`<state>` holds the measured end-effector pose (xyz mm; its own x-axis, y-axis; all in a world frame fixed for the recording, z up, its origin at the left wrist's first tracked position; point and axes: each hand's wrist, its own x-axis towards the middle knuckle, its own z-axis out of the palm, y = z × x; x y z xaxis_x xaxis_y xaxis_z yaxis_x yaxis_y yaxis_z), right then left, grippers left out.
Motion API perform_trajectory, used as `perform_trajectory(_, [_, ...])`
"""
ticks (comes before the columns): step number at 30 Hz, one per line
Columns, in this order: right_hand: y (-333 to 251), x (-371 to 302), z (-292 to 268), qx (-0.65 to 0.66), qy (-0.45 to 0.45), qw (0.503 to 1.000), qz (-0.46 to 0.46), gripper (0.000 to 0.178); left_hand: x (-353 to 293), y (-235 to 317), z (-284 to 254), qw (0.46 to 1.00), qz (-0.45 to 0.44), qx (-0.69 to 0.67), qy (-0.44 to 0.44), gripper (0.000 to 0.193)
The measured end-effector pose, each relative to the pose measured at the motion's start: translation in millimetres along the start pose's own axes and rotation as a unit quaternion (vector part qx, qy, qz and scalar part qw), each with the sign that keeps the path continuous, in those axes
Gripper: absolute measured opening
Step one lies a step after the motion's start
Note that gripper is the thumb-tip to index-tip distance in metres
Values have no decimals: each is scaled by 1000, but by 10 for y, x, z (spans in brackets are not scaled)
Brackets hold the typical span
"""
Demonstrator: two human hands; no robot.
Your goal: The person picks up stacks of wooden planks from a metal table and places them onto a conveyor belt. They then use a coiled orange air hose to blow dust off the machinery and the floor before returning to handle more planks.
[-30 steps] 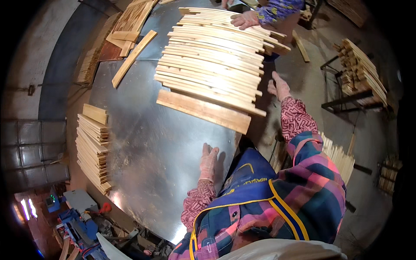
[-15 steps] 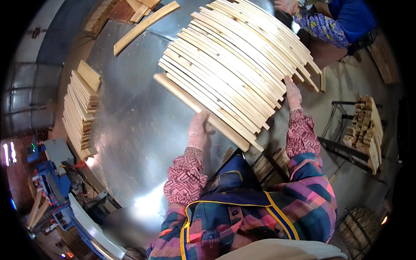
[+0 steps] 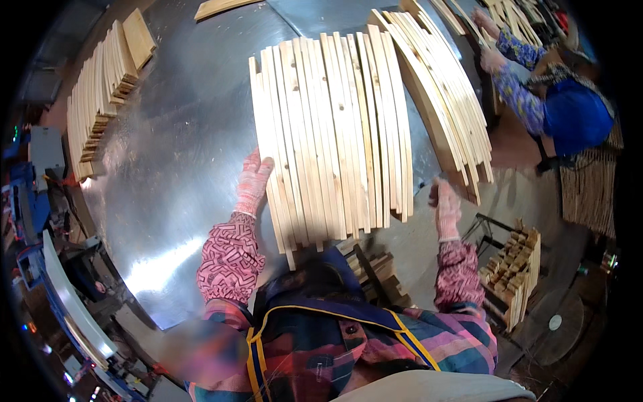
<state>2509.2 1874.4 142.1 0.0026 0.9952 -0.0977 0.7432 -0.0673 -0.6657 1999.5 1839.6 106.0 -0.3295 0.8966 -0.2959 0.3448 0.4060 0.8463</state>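
A row of pale wooden strips lies side by side on the metal table, with ends pointing toward me. My left hand, in a pinkish knit glove, rests against the row's left side, fingers extended along the outermost strip and thumb near its upper edge. My right hand, gloved alike, is apart from the wood, beyond the row's near right corner; its fingers are loosely bent with nothing visible in them. A second group of strips stands to the right, separated by a wedge-shaped gap.
Stacked boards stand at the table's left, and a single board lies at the far edge. A co-worker in blue works at the far right. A rack of wood pieces is at my right; machinery is at the left.
The strips, formerly one spread row, now form two groups with a gap. The separate left-hand board now sits against the row. My right hand has left the strip ends. The view has turned.
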Motion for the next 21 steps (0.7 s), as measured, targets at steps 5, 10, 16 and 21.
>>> perform_trajectory(5, [-785, 1406, 581, -117, 19, 990, 74, 52, 100, 381, 228, 967, -43, -249, 46, 30])
perform_trajectory(10, [-1107, 1620, 1127, 488, -104, 853, 155, 64, 329, 70, 452, 935, 19, -297, 193, 38])
perform_trajectory(16, [-1056, 1172, 1109, 627, -185, 739, 163, 66, 78, -218, 22, 919, -69, -376, -99, 72])
perform_trajectory(21, [-1369, 986, 1389, 479, -230, 835, 140, 66, -1042, -228, -575, 640, -303, -704, -48, 82])
